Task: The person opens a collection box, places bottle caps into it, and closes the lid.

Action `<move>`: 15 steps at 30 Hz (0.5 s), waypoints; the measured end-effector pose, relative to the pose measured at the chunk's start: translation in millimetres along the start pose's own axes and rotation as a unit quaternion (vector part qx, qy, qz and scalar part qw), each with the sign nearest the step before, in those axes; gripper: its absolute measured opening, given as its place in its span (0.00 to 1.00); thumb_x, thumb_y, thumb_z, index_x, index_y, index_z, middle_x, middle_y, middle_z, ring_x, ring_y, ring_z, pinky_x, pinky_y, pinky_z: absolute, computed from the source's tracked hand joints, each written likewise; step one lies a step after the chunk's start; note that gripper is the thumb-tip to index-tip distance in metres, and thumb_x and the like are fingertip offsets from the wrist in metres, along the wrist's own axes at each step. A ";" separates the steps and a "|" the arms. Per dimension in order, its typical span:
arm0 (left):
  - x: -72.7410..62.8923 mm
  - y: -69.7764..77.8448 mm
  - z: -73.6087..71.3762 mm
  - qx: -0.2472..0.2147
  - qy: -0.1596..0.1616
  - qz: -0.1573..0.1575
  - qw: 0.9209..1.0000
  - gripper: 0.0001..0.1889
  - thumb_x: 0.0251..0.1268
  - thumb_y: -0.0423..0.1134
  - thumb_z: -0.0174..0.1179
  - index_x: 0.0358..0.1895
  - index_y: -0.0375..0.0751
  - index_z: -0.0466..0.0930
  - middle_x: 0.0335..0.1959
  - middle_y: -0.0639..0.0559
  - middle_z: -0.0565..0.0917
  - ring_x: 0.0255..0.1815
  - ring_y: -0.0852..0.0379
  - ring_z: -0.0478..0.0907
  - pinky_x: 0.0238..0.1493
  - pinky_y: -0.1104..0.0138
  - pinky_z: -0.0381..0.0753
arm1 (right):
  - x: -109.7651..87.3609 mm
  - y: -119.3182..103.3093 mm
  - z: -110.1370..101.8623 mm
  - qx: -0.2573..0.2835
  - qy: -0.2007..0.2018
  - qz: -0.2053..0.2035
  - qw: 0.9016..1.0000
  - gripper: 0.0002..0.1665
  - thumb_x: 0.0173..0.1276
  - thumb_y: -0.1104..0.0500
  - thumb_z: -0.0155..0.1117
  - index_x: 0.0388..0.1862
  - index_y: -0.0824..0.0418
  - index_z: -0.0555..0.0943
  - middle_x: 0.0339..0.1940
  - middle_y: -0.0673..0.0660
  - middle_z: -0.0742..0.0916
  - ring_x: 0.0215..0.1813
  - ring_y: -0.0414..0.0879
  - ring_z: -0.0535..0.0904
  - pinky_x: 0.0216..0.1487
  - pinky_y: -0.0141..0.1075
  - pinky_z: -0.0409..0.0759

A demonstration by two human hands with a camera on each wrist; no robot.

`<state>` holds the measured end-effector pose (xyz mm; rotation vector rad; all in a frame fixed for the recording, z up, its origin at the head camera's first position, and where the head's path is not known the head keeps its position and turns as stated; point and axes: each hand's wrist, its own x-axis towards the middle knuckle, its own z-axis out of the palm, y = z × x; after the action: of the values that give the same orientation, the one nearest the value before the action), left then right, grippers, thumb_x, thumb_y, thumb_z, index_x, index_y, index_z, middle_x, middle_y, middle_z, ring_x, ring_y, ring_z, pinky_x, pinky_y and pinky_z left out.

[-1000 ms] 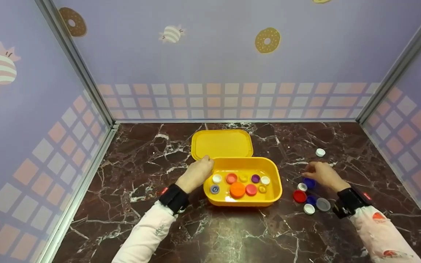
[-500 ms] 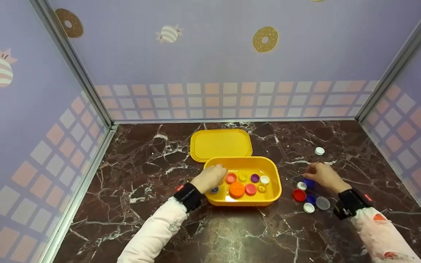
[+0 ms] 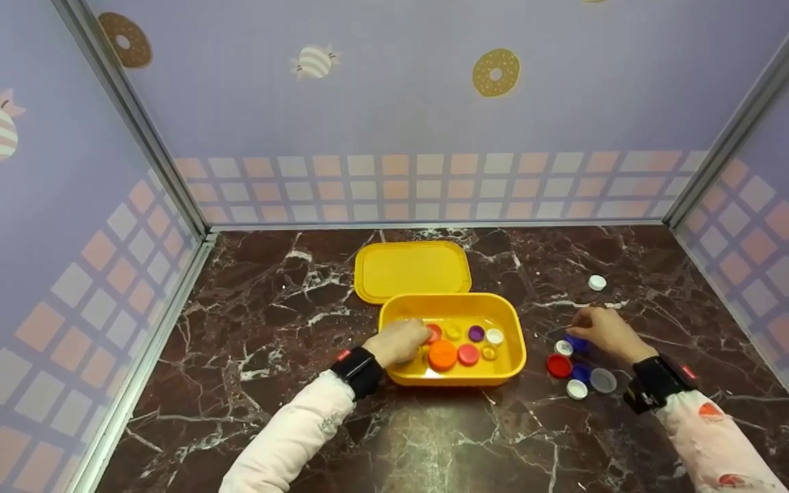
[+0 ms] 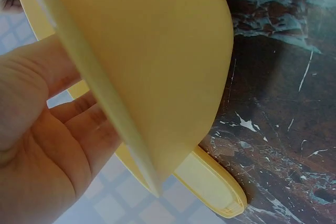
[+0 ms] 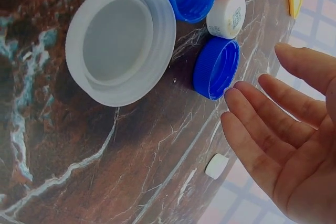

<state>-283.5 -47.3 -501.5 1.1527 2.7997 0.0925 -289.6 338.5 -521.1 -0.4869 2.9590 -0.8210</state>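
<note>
My left hand [image 3: 400, 342] reaches over the left end of a yellow plastic box [image 3: 453, 380], covering the caps there. In the left wrist view the box wall [image 4: 152, 51] hides its fingertips, so a hold cannot be made out. Beside them is a salmon bottle cap [image 3: 433, 333]; orange [image 3: 442, 355], pink [image 3: 468, 354], purple [image 3: 476, 333], white [image 3: 494, 336] and yellow caps [image 3: 489, 352] also lie inside. My right hand [image 3: 610, 332] hovers with relaxed, spread fingers at a blue cap [image 5: 216, 69], holding nothing.
Right of the box lie a red cap [image 3: 559, 365], white caps [image 3: 577, 389], another blue cap [image 3: 581, 372] and a translucent cap [image 3: 603, 380]. One white cap [image 3: 597, 283] sits farther back. A yellow lid [image 3: 411, 268] lies behind the box. Patterned walls enclose the marbled table [image 3: 264, 329].
My left hand has moved from the box's back left rim down into its left end, covering the white and grey-blue caps. My right hand has stayed almost still.
</note>
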 end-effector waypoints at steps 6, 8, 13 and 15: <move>2.1 -0.9 2.8 0.012 -0.007 0.000 1.000 0.07 0.53 0.29 0.58 0.33 0.45 0.80 0.25 0.52 0.73 0.27 0.54 0.71 0.26 0.67 0.70 | -0.5 0.8 1.3 -0.001 -0.008 0.018 1.000 0.07 0.58 0.59 0.65 0.29 0.63 0.79 0.25 0.52 0.82 0.28 0.48 0.78 0.32 0.46 0.74; 2.1 -0.7 3.1 0.010 -0.017 -0.004 1.000 0.08 0.50 0.30 0.60 0.34 0.46 0.80 0.26 0.51 0.73 0.28 0.54 0.71 0.27 0.66 0.70 | 0.1 1.4 0.8 -0.008 -0.012 0.021 1.000 0.07 0.58 0.59 0.65 0.29 0.63 0.79 0.25 0.53 0.82 0.28 0.48 0.78 0.32 0.45 0.74; 2.1 -0.1 0.7 -0.009 -0.039 -0.028 0.999 0.13 0.43 0.34 0.68 0.36 0.44 0.78 0.31 0.52 0.72 0.31 0.53 0.72 0.32 0.65 0.71 | 1.4 0.4 -2.2 -0.019 -0.017 0.020 0.999 0.09 0.58 0.58 0.65 0.29 0.64 0.79 0.24 0.52 0.82 0.27 0.47 0.77 0.31 0.44 0.74; 2.1 0.4 -1.6 -0.016 -0.038 -0.035 0.999 0.15 0.41 0.34 0.69 0.38 0.44 0.78 0.32 0.52 0.71 0.32 0.54 0.71 0.34 0.65 0.71 | 1.7 -0.1 -3.3 -0.019 -0.018 0.021 0.999 0.09 0.58 0.59 0.65 0.29 0.65 0.79 0.24 0.52 0.82 0.26 0.46 0.77 0.31 0.44 0.74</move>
<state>-284.9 -45.6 -500.0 1.0270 2.7584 0.0857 -291.6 339.6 -518.1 -0.4349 2.9462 -0.7469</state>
